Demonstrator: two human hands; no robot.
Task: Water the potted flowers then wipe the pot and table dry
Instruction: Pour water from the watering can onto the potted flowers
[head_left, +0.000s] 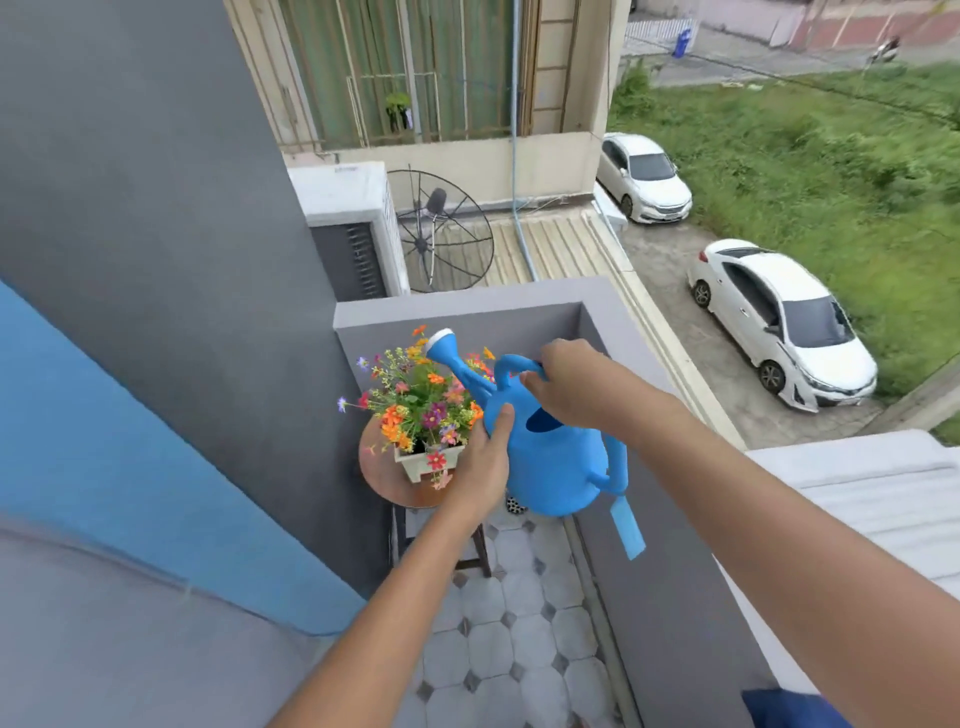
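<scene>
A blue plastic watering can (558, 462) hangs in the air over the balcony, spout and white-tipped rose (441, 340) pointing up and left over the flowers. My right hand (569, 382) grips its top handle. My left hand (483, 460) presses flat against the can's left side. Colourful flowers (421, 405) stand in a small white pot (423, 460) on a round wooden table (379, 478) in the balcony corner. No water is visible leaving the rose. A blue tag (628, 527) dangles from the can's rear handle.
A grey parapet wall (670, 597) runs along the right, a dark grey and blue wall (156, 364) on the left. The tiled floor (498, 639) is narrow. A small spotted object (514, 504) lies under the can. Parked cars are far below.
</scene>
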